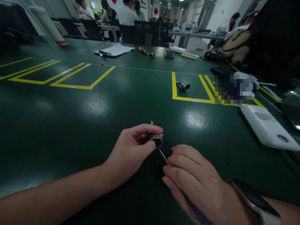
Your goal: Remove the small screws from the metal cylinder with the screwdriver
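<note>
My left hand is closed around a cup-shaped metal part, its open rim tilted towards me. A thin stem of that part sticks out beyond my fingers. In my right hand I grip a screwdriver; its slim shaft reaches to the lower rim of the metal part. Whether the tip sits in a screw is hidden. Most of the dark purple handle is covered by my palm. A small dark ring-shaped piece lies on the green table below the metal part.
A similar metal part lies inside yellow tape lines. Farther back are a clipboard with papers, a red-handled screwdriver and a black phone-like object. A white device stands at right. People sit beyond the table.
</note>
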`<state>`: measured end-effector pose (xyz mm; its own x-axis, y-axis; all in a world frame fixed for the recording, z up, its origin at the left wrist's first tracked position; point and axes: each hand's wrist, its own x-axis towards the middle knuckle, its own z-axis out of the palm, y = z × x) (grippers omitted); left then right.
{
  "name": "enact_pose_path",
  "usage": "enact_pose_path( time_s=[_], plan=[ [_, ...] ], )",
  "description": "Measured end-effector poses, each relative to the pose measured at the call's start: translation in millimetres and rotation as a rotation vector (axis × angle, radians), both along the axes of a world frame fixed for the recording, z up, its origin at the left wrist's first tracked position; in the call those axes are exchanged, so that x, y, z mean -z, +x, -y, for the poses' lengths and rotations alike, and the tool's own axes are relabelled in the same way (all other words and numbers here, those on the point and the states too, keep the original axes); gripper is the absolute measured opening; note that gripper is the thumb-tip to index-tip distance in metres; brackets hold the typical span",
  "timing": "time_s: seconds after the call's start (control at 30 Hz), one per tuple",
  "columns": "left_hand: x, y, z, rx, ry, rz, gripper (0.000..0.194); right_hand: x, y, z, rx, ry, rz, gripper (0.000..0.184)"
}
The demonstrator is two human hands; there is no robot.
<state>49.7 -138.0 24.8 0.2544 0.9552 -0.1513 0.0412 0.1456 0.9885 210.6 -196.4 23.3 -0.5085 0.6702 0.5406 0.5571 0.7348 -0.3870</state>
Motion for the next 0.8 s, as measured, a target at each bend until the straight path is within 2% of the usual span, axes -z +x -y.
enact_pose_path(
  time_s=[0.17, 0.4, 0.8],
  plan=[
    [-2.1, 1.1, 0.2, -0.011, -0.007, 0.003, 0.022, 0.6, 1.6, -0.6, -0.015, -0.002, -0.04, 0.016],
    [-1.2, 1.3, 0.8, -0.024, -0.01, -0.007, 0.022, -0.4, -2.0, 0.9, 0.021, -0.006, 0.005, 0.02],
    [-5.1, 0.9, 1.5, 0.011, -0.011, -0.036, 0.024, -1.5, 0.6, -2.1, 0.038, -0.061, -0.004, 0.016]
  ],
)
